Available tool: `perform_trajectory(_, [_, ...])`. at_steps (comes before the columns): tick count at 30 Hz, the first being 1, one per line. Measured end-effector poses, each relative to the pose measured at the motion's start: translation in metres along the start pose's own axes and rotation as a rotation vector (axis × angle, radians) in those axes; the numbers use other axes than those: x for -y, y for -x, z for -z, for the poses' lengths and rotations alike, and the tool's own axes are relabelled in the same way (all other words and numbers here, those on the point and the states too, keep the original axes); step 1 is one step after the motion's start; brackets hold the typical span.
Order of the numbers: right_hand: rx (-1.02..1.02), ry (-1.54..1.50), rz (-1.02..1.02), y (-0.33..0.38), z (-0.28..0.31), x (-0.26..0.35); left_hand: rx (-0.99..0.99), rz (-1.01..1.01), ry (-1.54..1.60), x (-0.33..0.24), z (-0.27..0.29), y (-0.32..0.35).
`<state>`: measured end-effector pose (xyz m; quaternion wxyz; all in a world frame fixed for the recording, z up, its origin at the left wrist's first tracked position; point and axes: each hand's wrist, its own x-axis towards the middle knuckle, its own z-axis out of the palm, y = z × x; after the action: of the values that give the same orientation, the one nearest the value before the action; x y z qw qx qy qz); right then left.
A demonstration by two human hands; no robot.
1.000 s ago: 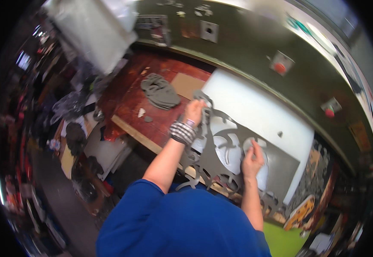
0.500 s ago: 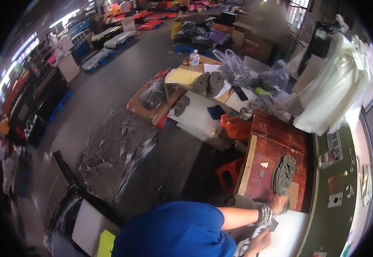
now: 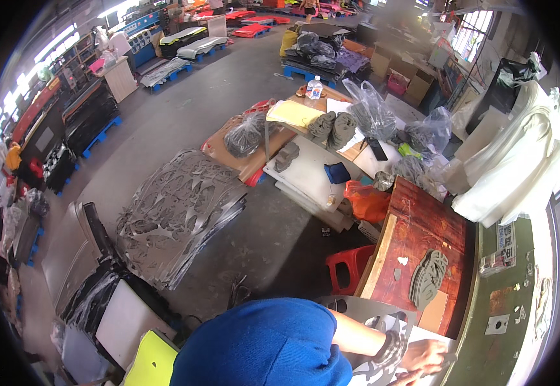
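Note:
My left hand [image 3: 425, 356], with a grey-and-white band at its wrist, reaches over the white board [image 3: 421, 334] at the lower right. Its fingers are curled down near the board's right edge; what they hold, if anything, cannot be made out. Close below it is my right hand [image 3: 410, 378], mostly cut off by the lower edge, its fingers unclear. Under my left forearm lies a grey sheet [image 3: 351, 307] with cut-out gaps showing white. Beyond the hands, a stack of grey cut pieces [image 3: 429, 280] rests on the reddish wooden table [image 3: 415, 219], beside a brown card [image 3: 433, 311].
A green machine panel [image 3: 502, 299] borders the table on the right, with white cloth [image 3: 512, 154] hanging above. A red stool [image 3: 345, 269] stands left of the table. Farther off are a cluttered worktable [image 3: 312, 164] and a pile of cut-out grey sheets [image 3: 183, 212].
My left hand has moved down and right, from beside the grey stack onto the white board. My right hand has shifted down toward the picture's edge. The view has shifted slightly.

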<state>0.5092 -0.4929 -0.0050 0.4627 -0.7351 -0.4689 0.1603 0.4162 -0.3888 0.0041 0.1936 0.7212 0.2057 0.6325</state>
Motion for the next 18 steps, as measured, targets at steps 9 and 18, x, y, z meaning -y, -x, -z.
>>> perform_trajectory(9, [-0.01,-0.038,0.038,0.02,0.014,-0.019,0.244,0.611,0.502,-0.02,-0.016,0.028])
perform_trajectory(18, [0.449,0.011,0.205,0.066,0.034,0.008,0.333,0.55,-0.075,0.025,0.012,0.007])
